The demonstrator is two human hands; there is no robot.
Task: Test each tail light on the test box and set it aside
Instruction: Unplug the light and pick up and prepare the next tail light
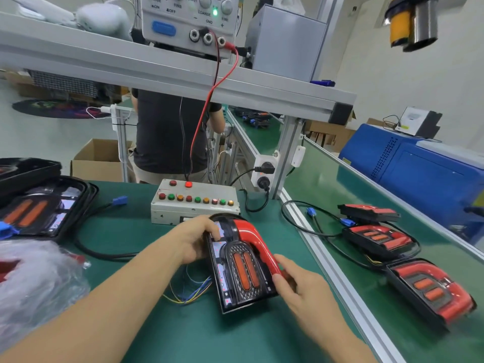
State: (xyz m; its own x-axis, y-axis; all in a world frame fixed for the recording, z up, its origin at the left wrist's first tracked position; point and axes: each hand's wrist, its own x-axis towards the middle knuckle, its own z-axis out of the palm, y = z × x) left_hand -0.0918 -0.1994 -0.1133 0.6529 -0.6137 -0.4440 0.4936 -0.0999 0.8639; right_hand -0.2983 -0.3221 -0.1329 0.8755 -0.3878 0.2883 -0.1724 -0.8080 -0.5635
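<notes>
Head view: both hands (199, 238) grip tail light (243, 265) edges.

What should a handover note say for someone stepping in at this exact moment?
Left hand grips the top left edge of the tail light; right hand holds its lower right edge. The light lies on the green mat in front of the test box, its loose wires trailing left.
Done, apparently: three lights lie on the conveyor at right.
Left: finish this one, then the lights at left.
</notes>
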